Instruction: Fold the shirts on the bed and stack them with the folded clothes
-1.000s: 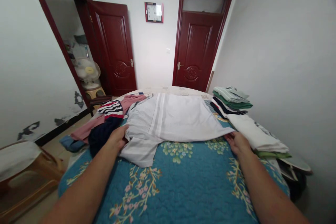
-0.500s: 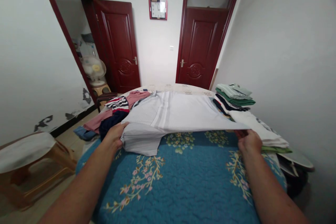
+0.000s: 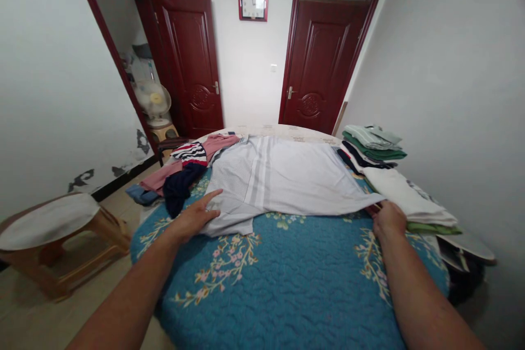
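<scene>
A white and grey striped shirt (image 3: pixel 287 175) lies spread across the blue flowered cloth (image 3: pixel 295 273) on the table. My left hand (image 3: pixel 197 219) is at the shirt's left end by the sleeve, its thumb and fingers apart and not gripping the fabric. At the other end, my right hand (image 3: pixel 389 219) pinches the hem corner and holds it slightly raised. The shirt's near edge runs between the two hands, and one short sleeve points towards me.
Left of the shirt is a loose heap of pink, striped and navy clothes (image 3: pixel 180 180). Folded clothes (image 3: pixel 373 145) are stacked at the right, with a folded white garment (image 3: pixel 406 194) in front of them. A stool (image 3: pixel 61 224) stands left of the table.
My left hand has let go of the shirt and its fingers have spread. The shirt has come down flatter on the cloth. My right hand keeps its hold, and the view has shifted slightly.
</scene>
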The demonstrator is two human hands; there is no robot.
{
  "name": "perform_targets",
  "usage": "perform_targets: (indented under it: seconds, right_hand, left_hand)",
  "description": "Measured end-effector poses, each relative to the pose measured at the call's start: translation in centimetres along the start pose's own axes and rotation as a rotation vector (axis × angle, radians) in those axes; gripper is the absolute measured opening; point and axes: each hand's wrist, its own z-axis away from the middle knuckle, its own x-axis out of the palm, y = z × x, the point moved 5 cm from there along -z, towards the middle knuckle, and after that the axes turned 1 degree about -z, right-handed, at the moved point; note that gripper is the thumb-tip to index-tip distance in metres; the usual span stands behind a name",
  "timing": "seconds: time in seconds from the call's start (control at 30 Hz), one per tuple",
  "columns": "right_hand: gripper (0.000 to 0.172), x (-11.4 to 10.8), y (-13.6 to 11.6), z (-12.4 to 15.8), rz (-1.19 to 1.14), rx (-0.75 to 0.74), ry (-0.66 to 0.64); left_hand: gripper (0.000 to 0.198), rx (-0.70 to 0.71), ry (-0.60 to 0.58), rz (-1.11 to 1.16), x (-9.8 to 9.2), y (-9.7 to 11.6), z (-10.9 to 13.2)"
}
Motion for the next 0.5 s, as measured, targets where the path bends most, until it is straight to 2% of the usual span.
perform_targets:
  seconds: [0.07, 0.13, 0.3, 0.43, 0.5]
  right_hand:
    - [0.023, -0.1, -0.3, 0.4, 0.008, -0.006, 0.076]
    - [0.023, 0.1, -0.5, 0.6, 0.006, 0.006, 0.074]
    - [0.022, 0.1, -0.6, 0.5, 0.018, 0.006, 0.059]
    - [0.018, 0.0, -0.5, 0.3, 0.044, 0.008, 0.055]
    - [0.017, 0.0, -0.5, 0.2, 0.043, 0.008, 0.066]
  left_hand:
    - [0.073, -0.136, -0.191, 0.15, 0.9, 0.0, 0.7]
    - [0.073, -0.221, -0.289, 0.308, 1.2, 0.0, 1.1]
    - [0.071, -0.199, -0.189, 0.467, 0.2, -0.4, 0.4]
    - [0.058, -0.269, -0.272, 0.443, 1.0, -0.9, 0.8]
    - [0.052, -0.216, -0.221, 0.515, 1.4, 0.0, 0.2]
